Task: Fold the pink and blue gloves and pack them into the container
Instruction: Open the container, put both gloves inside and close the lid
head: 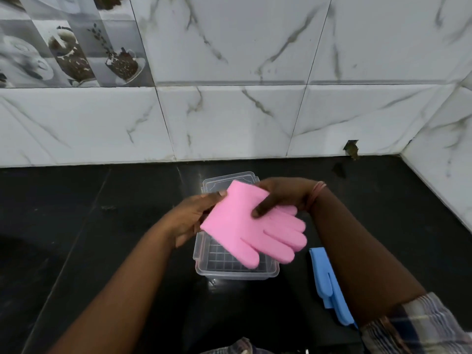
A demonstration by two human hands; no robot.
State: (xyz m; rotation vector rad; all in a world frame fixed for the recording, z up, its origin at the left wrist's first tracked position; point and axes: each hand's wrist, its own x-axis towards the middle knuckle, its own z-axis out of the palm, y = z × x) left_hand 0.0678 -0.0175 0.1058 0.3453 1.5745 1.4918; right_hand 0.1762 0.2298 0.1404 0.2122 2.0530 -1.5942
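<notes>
Now both my hands, left (pixel 190 221) and right (pixel 279 198), pinch the pink glove (pixel 245 226) over the box (pixel 204 267); I should fold fingers to cuff squarely. Blue glove (pixel 324 279) waits at four o'clock.

Left hand (pixel 192 217) pinches pink glove (pixel 251 229) cuff edge; right hand (pixel 281 198) grips opposite side, thumb on top.

A clear container (pixel 236 273) is being carried by the glossy black bench (pixel 102 226), directly beneath the grip. A blue glove (pixel 324 282) is being borne flat on it, right of the grip.
</notes>
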